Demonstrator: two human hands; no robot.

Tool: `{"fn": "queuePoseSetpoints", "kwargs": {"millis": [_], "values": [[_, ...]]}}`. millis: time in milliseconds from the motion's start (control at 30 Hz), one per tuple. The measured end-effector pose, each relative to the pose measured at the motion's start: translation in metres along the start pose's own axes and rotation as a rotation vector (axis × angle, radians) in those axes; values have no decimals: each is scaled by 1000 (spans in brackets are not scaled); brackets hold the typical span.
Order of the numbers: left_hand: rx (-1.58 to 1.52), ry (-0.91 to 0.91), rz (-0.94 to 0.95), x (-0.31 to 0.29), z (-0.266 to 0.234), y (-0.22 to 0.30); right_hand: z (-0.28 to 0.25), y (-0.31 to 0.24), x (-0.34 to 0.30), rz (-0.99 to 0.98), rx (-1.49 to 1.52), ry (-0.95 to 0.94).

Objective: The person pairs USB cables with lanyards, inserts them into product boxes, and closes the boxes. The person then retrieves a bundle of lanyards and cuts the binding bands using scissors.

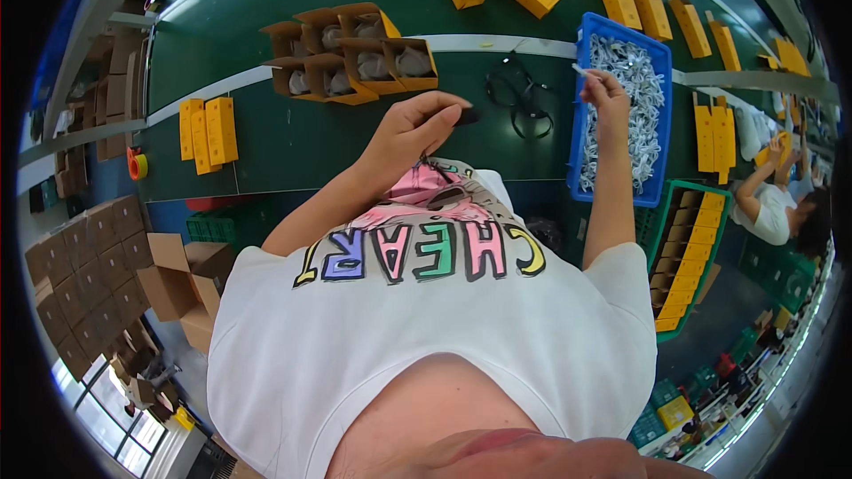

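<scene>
Right hand [608,99]: fingers [593,82] pinched on white piece [579,70], over left edge of blue bin [577,155]; likely light, stiff, best held by end. Left hand [414,129]: fingers curled nearly together at dark thing [468,116]; grip unclear.

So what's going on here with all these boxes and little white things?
Someone is standing at a green table. Their right hand pinches a small white piece over a blue bin full of white pieces. Their left hand is curled by a small dark thing, hard to make out. Open yellow boxes stand beyond it, with things inside.
</scene>
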State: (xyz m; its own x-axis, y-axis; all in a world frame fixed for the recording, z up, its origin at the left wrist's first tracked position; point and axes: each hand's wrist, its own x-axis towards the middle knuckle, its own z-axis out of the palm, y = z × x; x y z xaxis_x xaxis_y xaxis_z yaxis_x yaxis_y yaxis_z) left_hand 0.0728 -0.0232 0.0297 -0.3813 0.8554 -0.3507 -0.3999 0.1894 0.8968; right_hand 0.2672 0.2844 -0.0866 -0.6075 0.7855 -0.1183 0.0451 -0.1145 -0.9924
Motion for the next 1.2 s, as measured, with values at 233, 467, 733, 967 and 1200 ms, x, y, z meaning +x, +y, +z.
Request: {"fn": "queuePoseSetpoints", "kwargs": {"millis": [233, 467, 733, 967, 1200], "values": [[-94, -53, 95, -10, -10, 6, 157, -78, -100, 264, 477, -638], [812, 81, 450, -36, -36, -7, 202, -86, -103, -572, -525, -153], [1112, 211, 799, -78, -79, -32, 248, -103, -119, -440, -541, -635], [581, 347, 690, -103, -94, -41, 292, -92, -145, 276, 480, -719], [1137, 267, 754, -113, -149, -38, 308, -86, -118, -316, -513, -1066]]}}
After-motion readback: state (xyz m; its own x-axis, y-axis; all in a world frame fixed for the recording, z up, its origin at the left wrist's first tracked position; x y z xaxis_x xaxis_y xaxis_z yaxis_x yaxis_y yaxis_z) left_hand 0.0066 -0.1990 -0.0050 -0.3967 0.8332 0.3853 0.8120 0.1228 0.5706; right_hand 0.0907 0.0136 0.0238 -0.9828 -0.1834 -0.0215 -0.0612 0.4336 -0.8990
